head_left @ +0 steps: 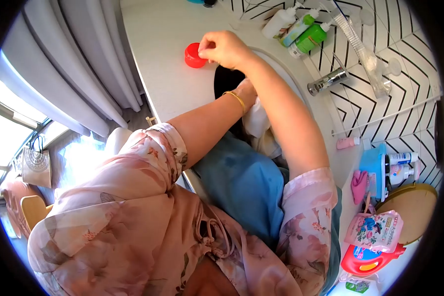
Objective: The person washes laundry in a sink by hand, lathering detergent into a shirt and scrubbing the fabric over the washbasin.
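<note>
My right hand (224, 49) is closed in a pinch at the edge of a small red round container (194, 55) on the pale counter (158, 54). Lower down, my left hand (247, 91), with a gold bangle at the wrist, reaches over the basin (290, 74). Its fingers are hidden behind my right forearm, so its grip does not show. White cloth (255, 118) lies beside that hand, partly covered by my right arm. A blue cloth (244, 177) hangs between my arms.
Pump bottles (308, 39) and a chrome tap (328, 81) are beyond the basin. At the right are a blue basket (373, 170), a pink cloth (359, 186), a pink pouch (375, 229) and a red detergent bottle (365, 260). Grey curtains (79, 59) hang at the left.
</note>
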`<state>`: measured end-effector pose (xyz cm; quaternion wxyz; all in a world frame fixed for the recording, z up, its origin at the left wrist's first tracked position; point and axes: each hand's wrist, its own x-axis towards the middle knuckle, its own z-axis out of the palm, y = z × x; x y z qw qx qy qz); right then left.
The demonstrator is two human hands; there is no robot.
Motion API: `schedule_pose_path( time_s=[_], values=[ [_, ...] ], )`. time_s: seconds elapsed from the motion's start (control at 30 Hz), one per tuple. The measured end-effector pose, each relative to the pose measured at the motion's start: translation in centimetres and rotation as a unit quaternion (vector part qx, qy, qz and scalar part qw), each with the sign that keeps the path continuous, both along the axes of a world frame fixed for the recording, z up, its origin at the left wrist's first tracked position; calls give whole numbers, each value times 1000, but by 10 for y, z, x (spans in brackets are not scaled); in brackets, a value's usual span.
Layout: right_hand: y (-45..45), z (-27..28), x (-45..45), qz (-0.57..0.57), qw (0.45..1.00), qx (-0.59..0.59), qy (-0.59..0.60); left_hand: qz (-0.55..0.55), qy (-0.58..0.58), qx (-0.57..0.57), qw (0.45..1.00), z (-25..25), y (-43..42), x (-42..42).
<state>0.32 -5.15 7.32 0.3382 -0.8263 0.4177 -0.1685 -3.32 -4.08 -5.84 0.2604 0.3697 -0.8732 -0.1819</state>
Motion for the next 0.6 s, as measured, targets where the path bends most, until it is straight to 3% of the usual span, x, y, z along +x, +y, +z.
schedule_pose_path(
  time_s=[0.03,0.07,0.13,0.17,0.2,0.23,0.27,0.33,0.43,0.47,0.5,0.57,0.6],
  values=[
    [2,8,-6,-13,1000,0,-12,-1,122,163,979,10,3,4],
    [5,18,-19,-13,1000,14,-16,-2,237,321,917,20,5,9],
    [15,36,-55,-69,997,42,6,21,512,603,611,27,8,9],
    [26,45,-76,-111,991,64,27,36,561,653,508,28,7,10],
    [36,40,-102,-159,984,66,38,46,580,674,455,29,6,10],
    [47,28,-126,-207,975,67,49,50,583,682,438,28,5,10],
    [64,17,-143,-269,957,105,31,52,582,687,433,30,4,9],
    [103,-25,-146,-360,922,21,-145,52,570,692,440,33,6,6],
    [128,-59,-121,-246,937,-248,-20,29,535,668,516,32,6,3],
    [122,-69,-117,-233,923,-308,3,-72,454,490,741,19,2,4],
    [113,-70,-119,-264,925,-273,8,-92,380,241,889,5,-1,6],
    [86,-63,-134,-316,927,-201,24,-173,346,155,909,3,0,4],
    [77,-61,-141,-314,936,-156,-34,-182,424,323,826,17,10,4]
  ],
)
